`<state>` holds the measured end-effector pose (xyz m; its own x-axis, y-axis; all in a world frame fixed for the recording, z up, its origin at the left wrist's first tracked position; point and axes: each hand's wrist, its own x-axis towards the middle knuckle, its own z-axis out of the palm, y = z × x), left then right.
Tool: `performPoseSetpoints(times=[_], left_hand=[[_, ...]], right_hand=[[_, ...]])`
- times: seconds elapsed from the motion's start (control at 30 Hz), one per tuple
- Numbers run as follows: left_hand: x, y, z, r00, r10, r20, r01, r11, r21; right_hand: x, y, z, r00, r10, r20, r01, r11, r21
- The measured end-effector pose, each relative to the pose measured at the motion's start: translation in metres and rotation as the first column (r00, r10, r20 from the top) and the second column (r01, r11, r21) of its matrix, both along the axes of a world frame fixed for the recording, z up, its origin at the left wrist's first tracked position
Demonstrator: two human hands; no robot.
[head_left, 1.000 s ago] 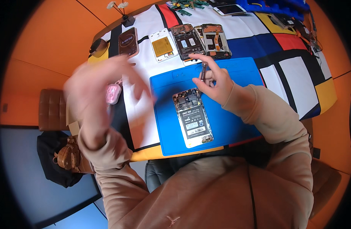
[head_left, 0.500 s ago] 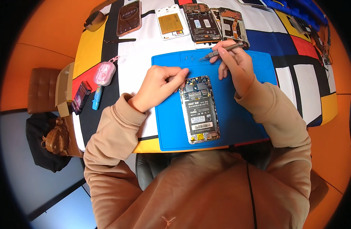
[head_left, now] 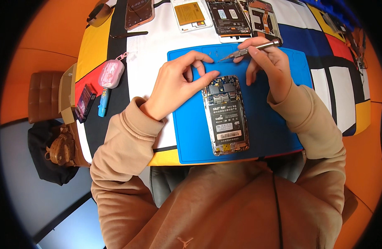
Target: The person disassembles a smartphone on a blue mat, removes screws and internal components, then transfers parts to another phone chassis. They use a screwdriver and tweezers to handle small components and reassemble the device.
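Observation:
An opened phone [head_left: 227, 114] lies on the blue work mat [head_left: 189, 137], its black battery and circuit board bare. My left hand [head_left: 178, 79] is beside the board end, with thumb and index finger apart and nothing visible between them. The thumb tip is at the phone's upper left corner; whether it touches is unclear. A slim metal screwdriver [head_left: 263, 45] is held by my right hand [head_left: 272, 64] above the mat's far part. Its tip points left, close to my left index finger. Tiny bits, perhaps screws, lie near there.
Along the far side are a white phone part with a gold battery [head_left: 190, 14], opened phones [head_left: 230, 18] and a pink-edged phone [head_left: 139, 13]. To the left lie a pink case [head_left: 112, 74], a blue tube [head_left: 103, 103] and a dark box [head_left: 86, 102].
My left thumb and index finger have spread apart from a pinch. The whole view has shifted, so the phone and mat appear farther right. The screwdriver remains in my right hand.

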<state>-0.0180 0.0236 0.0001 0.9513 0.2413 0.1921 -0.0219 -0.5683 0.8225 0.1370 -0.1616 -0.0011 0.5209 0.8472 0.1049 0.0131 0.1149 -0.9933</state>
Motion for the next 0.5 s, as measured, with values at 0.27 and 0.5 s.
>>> performPoseSetpoints(times=[0.27, 0.5], left_hand=[[0.001, 0.0027, -0.0011, 0.996, -0.072, 0.048, 0.067, 0.994, 0.081], [0.0015, 0.0033, -0.0028, 0.992, -0.091, 0.084, 0.084, 0.992, 0.09]], right_hand=[[-0.0049, -0.0006, 0.0007, 0.989, 0.142, -0.043, -0.142, 0.99, 0.006], [-0.0053, -0.001, -0.0004, 0.983, 0.174, -0.056, -0.17, 0.983, 0.069]])
